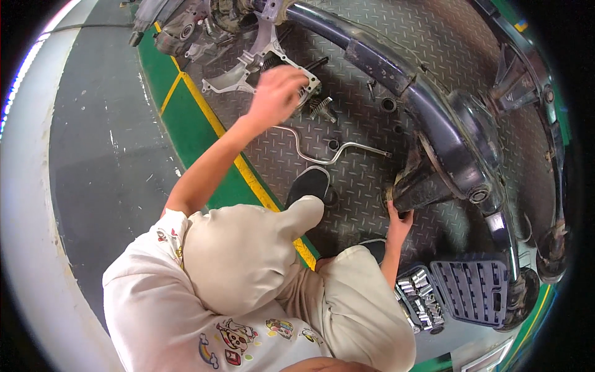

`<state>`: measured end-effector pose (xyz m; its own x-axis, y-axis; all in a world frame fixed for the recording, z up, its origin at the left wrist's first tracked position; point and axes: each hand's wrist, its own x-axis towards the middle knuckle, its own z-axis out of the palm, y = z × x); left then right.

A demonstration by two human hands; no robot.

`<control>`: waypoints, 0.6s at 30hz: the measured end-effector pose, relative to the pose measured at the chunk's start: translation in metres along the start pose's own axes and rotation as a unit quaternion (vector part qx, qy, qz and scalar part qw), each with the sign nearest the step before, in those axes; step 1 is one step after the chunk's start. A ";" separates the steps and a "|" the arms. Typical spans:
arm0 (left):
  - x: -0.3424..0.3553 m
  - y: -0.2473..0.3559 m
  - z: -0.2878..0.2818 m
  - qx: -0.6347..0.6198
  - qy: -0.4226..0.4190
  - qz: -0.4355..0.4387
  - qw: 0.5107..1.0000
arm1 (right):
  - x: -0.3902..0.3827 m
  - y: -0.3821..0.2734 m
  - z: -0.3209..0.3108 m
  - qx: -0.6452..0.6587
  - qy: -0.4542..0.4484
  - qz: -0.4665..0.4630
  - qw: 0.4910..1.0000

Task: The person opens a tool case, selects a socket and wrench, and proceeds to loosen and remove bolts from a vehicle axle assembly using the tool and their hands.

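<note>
My left hand (279, 93) is raised over an aluminium housing (217, 84) with gears, its fingers curled and whatever they hold hidden. A loose toothed gear part (322, 110) lies just beside the housing. Lower right, my right hand (400, 220) grips the lower end of a dark metal bracket (421, 186) on a long black axle-like frame (443, 127). Between my hands a bent silver pipe (365, 149) lies on the patterned metal plate (353, 99), near several small rings (388, 105).
An open socket case (468, 291) lies by my right leg. More metal assemblies (186, 34) stand at upper left and a second black frame (517, 87) at far right. My shoe (307, 183) is on the plate beside a yellow-lined green strip (167, 74).
</note>
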<state>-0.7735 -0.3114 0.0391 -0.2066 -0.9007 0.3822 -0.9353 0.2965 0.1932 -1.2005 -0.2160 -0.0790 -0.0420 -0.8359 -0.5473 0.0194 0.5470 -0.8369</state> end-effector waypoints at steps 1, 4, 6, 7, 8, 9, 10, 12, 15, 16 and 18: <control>-0.007 -0.012 -0.005 0.040 0.035 -0.061 0.997 | 0.000 -0.002 0.001 -0.006 0.004 0.000 1.000; -0.053 -0.046 -0.003 0.119 0.151 -0.203 0.960 | -0.001 -0.009 0.004 0.015 -0.011 0.010 1.000; -0.074 -0.049 0.006 0.079 0.287 -0.481 0.825 | 0.001 -0.005 0.001 0.007 -0.007 0.001 1.000; -0.076 -0.044 0.013 0.072 0.285 -0.481 0.826 | 0.000 -0.002 -0.003 -0.002 -0.003 -0.007 1.000; -0.072 -0.035 0.022 -0.057 0.276 -0.642 0.713 | 0.000 -0.002 -0.005 -0.004 0.006 -0.008 1.000; -0.067 -0.027 0.029 -0.182 0.249 -0.769 0.560 | -0.001 -0.001 -0.008 0.004 0.000 -0.008 1.000; -0.068 -0.027 0.034 -0.191 0.241 -0.768 0.561 | -0.003 -0.001 -0.011 0.011 -0.004 -0.009 1.000; -0.087 -0.053 0.034 -0.595 0.143 -0.657 0.441 | -0.001 0.005 -0.002 0.025 -0.012 -0.028 0.999; -0.098 -0.081 0.041 -0.617 0.111 -0.659 0.416 | -0.001 0.004 0.006 0.042 -0.015 -0.009 0.999; -0.102 -0.086 0.043 -0.640 0.101 -0.641 0.411 | -0.001 0.004 0.007 0.042 -0.018 -0.019 0.999; -0.082 -0.067 0.042 -0.619 0.096 -0.644 0.439 | 0.000 0.002 0.002 0.047 -0.009 -0.037 0.998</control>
<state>-0.7056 -0.2705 -0.0432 0.4034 -0.5663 -0.7187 0.6578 -0.3665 0.6580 -1.1987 -0.2151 -0.0805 -0.0287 -0.8753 -0.4827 0.1103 0.4771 -0.8719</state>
